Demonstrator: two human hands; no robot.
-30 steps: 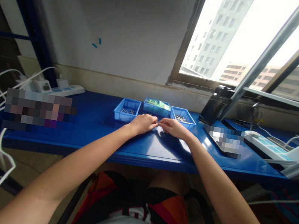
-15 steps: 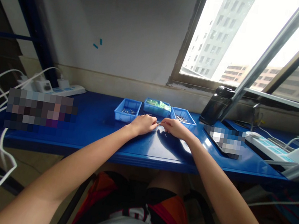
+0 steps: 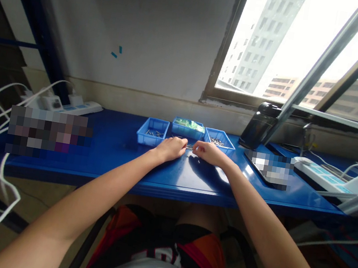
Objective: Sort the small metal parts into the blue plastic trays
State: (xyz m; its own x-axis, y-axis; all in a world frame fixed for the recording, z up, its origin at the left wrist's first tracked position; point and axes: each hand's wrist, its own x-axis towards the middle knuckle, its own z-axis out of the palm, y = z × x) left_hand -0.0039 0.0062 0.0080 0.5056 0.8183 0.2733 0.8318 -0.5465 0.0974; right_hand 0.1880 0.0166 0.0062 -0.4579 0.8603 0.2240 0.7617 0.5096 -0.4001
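Observation:
My left hand (image 3: pixel 173 148) rests low over the blue table (image 3: pixel 110 154), fingers curled in a pinch that hides whatever is in them. Facing it, my right hand (image 3: pixel 209 153) has bent fingers drawn together, their tips turned down, and I cannot make out what they hold. Small thin metal pieces (image 3: pixel 189 147) show in the narrow gap between both hands. Behind my left hand is a blue bin (image 3: pixel 142 139) with a few slender metal pieces. Another blue bin (image 3: pixel 227 151), holding many small metal parts, stands just behind my right hand.
Between those two stands a third blue bin (image 3: pixel 179 130) with a green plastic packet (image 3: pixel 190 125). To the right are a black bottle (image 3: pixel 259 125), a phone-like flat object (image 3: pixel 264 169) and a power strip (image 3: pixel 321 175). White cables (image 3: pixel 4 173) hang at the left.
My right hand has drawn slightly away from my left, and the gap between their fingertips is wider. Metal pieces show more clearly there. The bins have stayed put.

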